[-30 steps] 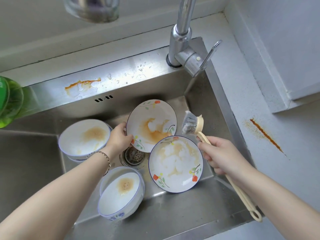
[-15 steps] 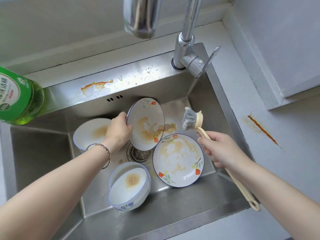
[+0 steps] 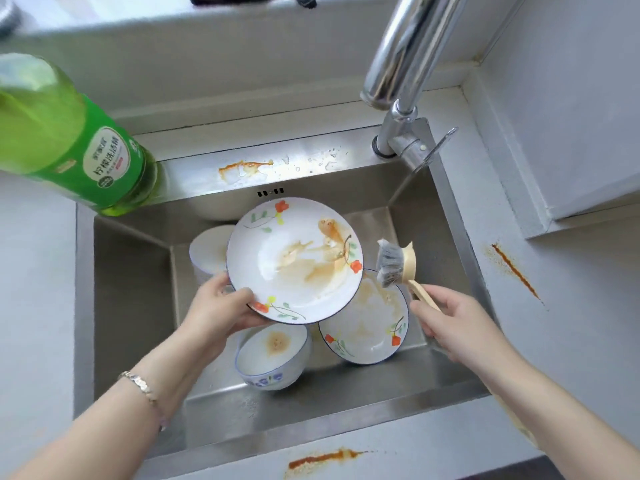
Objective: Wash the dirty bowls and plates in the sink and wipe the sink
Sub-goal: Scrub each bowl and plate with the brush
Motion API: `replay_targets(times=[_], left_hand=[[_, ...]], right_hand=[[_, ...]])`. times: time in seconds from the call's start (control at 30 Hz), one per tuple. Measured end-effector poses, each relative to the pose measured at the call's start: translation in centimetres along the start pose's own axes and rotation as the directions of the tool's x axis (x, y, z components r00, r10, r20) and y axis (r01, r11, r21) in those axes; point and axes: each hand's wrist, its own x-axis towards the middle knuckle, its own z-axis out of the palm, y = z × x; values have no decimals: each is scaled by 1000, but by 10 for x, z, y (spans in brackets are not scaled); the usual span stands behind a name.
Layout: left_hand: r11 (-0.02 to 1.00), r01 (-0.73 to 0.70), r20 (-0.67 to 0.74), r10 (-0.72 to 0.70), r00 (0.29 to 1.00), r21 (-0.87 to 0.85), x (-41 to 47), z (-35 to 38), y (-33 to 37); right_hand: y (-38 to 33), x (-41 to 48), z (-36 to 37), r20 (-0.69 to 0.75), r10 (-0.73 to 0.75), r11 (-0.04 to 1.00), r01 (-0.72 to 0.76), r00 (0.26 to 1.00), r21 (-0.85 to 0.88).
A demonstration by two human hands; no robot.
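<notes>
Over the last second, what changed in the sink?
The left hand, gripping the stained plate by its rim throughout, lifted it from the sink and turned it face-up. The right hand kept hold of the brush, its head now beside the raised plate's right edge. The second plate, near bowl, far bowl and faucet stayed put.

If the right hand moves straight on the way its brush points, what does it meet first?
Probably the rim of the stained plate held by the left hand; the brush is beside it, depth unclear.
</notes>
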Motion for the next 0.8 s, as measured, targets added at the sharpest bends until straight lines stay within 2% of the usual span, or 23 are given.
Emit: replay_targets(times=[0.1, 0.2, 0.33, 0.43, 0.5, 0.53, 0.57, 0.6, 0.63, 0.67, 0.73, 0.8], left_hand=[[984, 0, 81, 15, 997, -179, -33, 2, -14], [955, 11, 118, 25, 993, -296, -59, 2, -27], [949, -11, 162, 66, 985, -314, -91, 7, -36], [945, -65, 173, 127, 977, -321, -111, 15, -38], [934, -104, 158, 167, 973, -342, -121, 22, -38], [928, -117, 148, 179, 973, -354, -126, 25, -39], [923, -128, 138, 189, 972, -363, -129, 28, -40], [919, -136, 127, 195, 972, -370, -133, 30, -42], [916, -140, 116, 196, 974, -375, -137, 31, -44], [914, -141, 107, 195, 975, -382, -140, 32, -47], [911, -141, 104, 195, 975, -387, -148, 33, -50], [915, -172, 101, 223, 970, -366, -154, 36, -49]], right_hand=[[-5, -21, 2, -8, -137, 975, 133, 991, -178], [-14, -30, -2, 37, -249, 873, 241, 968, -425], [-35, -35, -4, 127, -392, 596, 357, 911, -719], [-53, -37, 4, 115, -401, 352, 269, 909, -896], [-52, -47, 13, 178, -536, 193, 325, 825, -926], [-50, -57, 19, 247, -578, 149, 398, 778, -905], [-46, -71, 23, 360, -552, 155, 517, 752, -842], [-43, -85, 25, 450, -487, 225, 605, 749, -764], [-41, -90, 22, 506, -390, 262, 619, 769, -740], [-43, -84, 13, 495, -343, 282, 590, 798, -756], [-52, -61, -10, 323, -362, 317, 441, 875, -839], [-51, -62, -16, 255, -395, 336, 397, 883, -854]])
